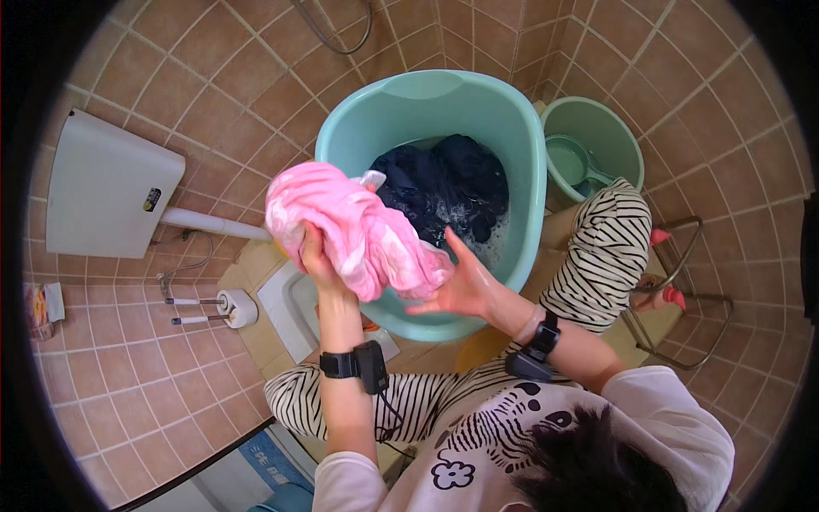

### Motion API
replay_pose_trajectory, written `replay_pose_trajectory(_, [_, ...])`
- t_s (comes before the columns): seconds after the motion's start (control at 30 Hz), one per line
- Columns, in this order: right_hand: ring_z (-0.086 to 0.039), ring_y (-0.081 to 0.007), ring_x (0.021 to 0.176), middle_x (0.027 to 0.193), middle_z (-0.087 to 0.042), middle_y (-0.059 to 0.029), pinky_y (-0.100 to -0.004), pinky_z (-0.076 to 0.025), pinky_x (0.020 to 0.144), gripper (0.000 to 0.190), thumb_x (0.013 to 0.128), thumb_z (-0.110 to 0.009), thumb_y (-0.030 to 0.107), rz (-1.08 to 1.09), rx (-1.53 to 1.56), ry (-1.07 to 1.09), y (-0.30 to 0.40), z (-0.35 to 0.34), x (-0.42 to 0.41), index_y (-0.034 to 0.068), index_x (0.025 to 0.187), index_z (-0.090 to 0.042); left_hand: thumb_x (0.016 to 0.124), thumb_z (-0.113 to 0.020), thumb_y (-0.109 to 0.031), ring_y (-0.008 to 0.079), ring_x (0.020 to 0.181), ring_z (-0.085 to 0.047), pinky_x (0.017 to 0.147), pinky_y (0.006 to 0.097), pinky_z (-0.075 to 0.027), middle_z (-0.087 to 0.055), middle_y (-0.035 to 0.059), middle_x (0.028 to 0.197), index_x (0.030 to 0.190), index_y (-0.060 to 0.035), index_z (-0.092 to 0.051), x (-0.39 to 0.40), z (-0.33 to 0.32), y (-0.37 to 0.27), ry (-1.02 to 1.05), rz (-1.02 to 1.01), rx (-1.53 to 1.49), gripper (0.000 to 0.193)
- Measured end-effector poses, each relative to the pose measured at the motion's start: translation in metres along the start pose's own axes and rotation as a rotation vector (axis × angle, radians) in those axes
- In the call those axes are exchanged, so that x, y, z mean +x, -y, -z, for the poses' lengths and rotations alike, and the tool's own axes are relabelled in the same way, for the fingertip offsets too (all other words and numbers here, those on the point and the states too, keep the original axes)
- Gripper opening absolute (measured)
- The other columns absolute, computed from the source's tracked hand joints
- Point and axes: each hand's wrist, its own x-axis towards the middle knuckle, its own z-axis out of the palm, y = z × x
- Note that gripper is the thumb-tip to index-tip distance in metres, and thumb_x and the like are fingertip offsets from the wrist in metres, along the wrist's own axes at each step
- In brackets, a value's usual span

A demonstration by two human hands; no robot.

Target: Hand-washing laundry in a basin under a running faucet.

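A bunched pink-and-white cloth (365,230) is held up over the near left rim of a large turquoise plastic tub (528,192). My left hand (323,262) grips its left part from below, the thumb lying over the folds. At the cloth's right end is my right hand (470,281), fingers spread and thumb raised; its fingers are near the bunched end, and whether they touch it cannot be told. Dark navy wet clothes (441,179) lie in sudsy water inside the tub. A small pale piece of fabric (372,179) shows behind the pink cloth.
Right of the tub stands a green bucket (630,137) holding a green dipper (569,160). On the left are a squat toilet (285,313), a white cistern (115,185) with its pipe, and a brush holder (240,309). A metal-framed rack (684,301) stands at right; a shower hose (345,48) hangs above.
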Motion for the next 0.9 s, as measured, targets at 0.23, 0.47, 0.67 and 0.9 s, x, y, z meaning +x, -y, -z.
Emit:
replay_pose_trajectory(0.23, [-0.060,-0.0172,0.091,0.102,-0.061,-0.0068,-0.0310,-0.048,0.081,0.033,0.079,-0.068,0.018,0.711,-0.361,-0.363,0.015,-0.014,0.032,0.007,0.108,-0.056,0.089,-0.053,-0.029,0.0208,0.102,-0.057,0.091,0.0349,-0.043,-0.059,0.0091,0.109,0.115,-0.0016,-0.052,-0.015,-0.006,0.001,-0.279,-0.024,0.201,0.038])
replay_pose_trajectory(0.47, [-0.062,-0.0200,0.084,0.097,-0.062,-0.0106,-0.0303,-0.050,0.072,0.042,0.064,-0.073,0.008,1.496,-1.278,-0.357,-0.008,-0.102,0.008,0.001,0.102,-0.056,0.089,-0.049,-0.032,0.0202,0.100,-0.057,0.089,0.0331,-0.045,-0.059,0.0081,0.106,0.111,-0.0048,-0.056,0.001,-0.008,0.010,-0.481,0.021,0.071,0.036])
replay_pose_trajectory(0.67, [-0.061,-0.0258,0.091,0.096,-0.061,-0.0121,-0.0326,-0.052,0.077,0.028,0.058,-0.067,0.007,1.676,-2.173,0.504,-0.031,-0.116,0.009,0.002,0.084,-0.059,0.090,-0.048,-0.033,0.0190,0.097,-0.057,0.087,0.0310,-0.046,-0.060,0.0087,0.108,0.115,-0.0051,-0.056,-0.001,0.052,0.008,-0.228,0.273,0.397,0.038])
replay_pose_trajectory(0.9, [-0.058,-0.0229,0.078,0.078,-0.056,-0.0075,-0.0341,-0.049,0.078,0.018,0.066,-0.055,0.023,1.318,-2.612,1.074,-0.020,-0.037,0.025,0.006,0.067,-0.050,0.084,-0.060,-0.035,0.0224,0.103,-0.056,0.089,0.0306,-0.044,-0.060,0.0133,0.111,0.118,0.0018,-0.055,0.014,0.015,0.033,-0.158,0.850,0.883,0.050])
